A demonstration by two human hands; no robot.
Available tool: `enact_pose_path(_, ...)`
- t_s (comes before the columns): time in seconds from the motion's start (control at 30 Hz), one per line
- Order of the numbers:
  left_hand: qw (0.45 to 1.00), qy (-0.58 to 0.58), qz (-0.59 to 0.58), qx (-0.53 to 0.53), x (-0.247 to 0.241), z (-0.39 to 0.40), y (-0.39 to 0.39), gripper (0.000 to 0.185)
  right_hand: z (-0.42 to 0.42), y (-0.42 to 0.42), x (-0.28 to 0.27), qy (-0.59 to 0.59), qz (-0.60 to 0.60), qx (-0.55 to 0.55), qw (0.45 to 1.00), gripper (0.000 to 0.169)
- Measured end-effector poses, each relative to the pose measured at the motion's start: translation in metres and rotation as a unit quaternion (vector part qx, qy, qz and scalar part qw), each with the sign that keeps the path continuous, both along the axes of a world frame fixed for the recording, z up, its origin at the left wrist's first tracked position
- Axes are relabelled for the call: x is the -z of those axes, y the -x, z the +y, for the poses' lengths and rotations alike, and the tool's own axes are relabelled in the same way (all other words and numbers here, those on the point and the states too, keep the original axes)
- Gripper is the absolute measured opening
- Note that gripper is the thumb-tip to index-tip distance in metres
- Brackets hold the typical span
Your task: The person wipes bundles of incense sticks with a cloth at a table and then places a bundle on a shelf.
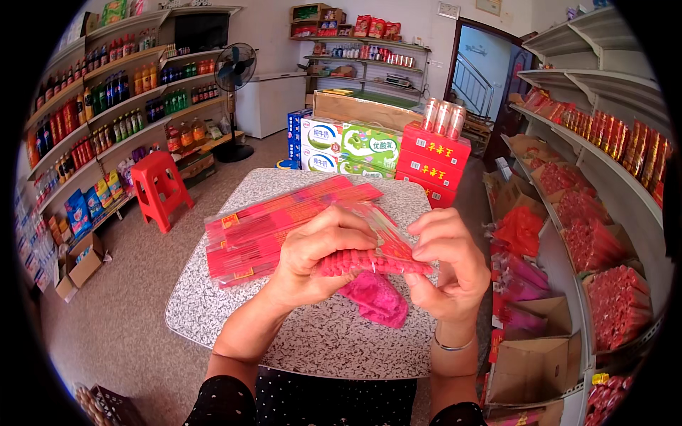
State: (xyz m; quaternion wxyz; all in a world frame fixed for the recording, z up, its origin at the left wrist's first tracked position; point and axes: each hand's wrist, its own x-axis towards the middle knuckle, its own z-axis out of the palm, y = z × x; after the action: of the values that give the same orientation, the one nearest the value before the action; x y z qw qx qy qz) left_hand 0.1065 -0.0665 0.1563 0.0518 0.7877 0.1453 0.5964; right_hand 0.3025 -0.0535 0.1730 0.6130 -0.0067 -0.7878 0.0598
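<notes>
Above the table, both my hands hold a clear plastic packet of red sticks point(386, 229), with a row of rounded red ends facing me. My left hand point(314, 253) grips its left side, thumb below and fingers over the top. At the right corner, my right hand point(453, 261) pinches the plastic edge between thumb and fingers. Flat packets of thin red sticks point(250, 239), which look like incense, lie overlapping on the speckled table point(341, 346) to the left. A bright pink cloth point(381, 301) is crumpled beneath the held packet.
Drink cartons point(346, 141) and red boxes point(434, 154) stand stacked beyond the table. A red plastic stool point(160, 186) and a standing fan point(234, 69) are on the left, near shelves of bottles point(106, 90). Shelves with red packets point(591, 229) run along the right.
</notes>
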Motion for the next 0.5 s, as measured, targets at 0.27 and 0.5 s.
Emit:
enact_pose_path(0.27,1.0,0.003,0.004,0.015,0.0025,0.0022,0.0007,0.023,0.002,0.0,0.0017,-0.011,-0.018,0.011,1.0,0.024)
enact_pose_path(0.5,1.0,0.0,0.002,0.013,0.003,0.0023,-0.0011,0.023,0.0027,0.0033,0.0046,-0.002,0.004,0.008,1.0,0.024)
